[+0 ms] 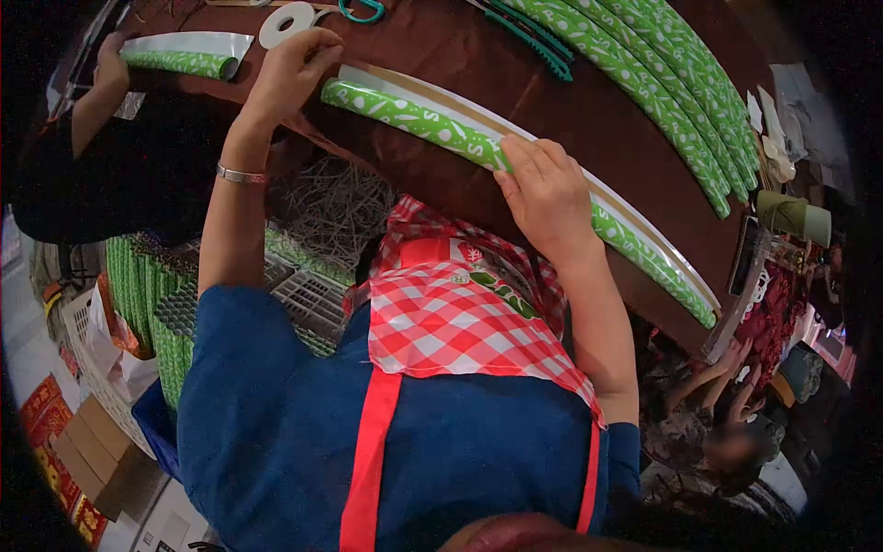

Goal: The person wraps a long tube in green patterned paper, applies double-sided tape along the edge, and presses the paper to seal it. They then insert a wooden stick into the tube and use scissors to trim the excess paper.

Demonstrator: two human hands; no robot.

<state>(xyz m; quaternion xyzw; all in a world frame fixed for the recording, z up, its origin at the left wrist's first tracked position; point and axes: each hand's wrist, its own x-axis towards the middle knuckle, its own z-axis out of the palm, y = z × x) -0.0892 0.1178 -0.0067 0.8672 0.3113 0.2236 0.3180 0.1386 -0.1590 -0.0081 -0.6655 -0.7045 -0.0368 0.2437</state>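
Observation:
A long roll of green patterned sheet lies along the near edge of the brown table, with a pale strip along its far side. My right hand rests on the middle of this roll, fingers side by side and laid flat over it. Beyond the roll's left end, my left hand is raised with thumb and fingertips pinched together; whatever they hold is too small to name. A white tape ring lies right beside the left hand's fingers.
Several finished green rolls lie at the table's back right. Teal scissors and a teal tool are at the back. Another person's hand holds a green roll at left. Shredded strips lie below.

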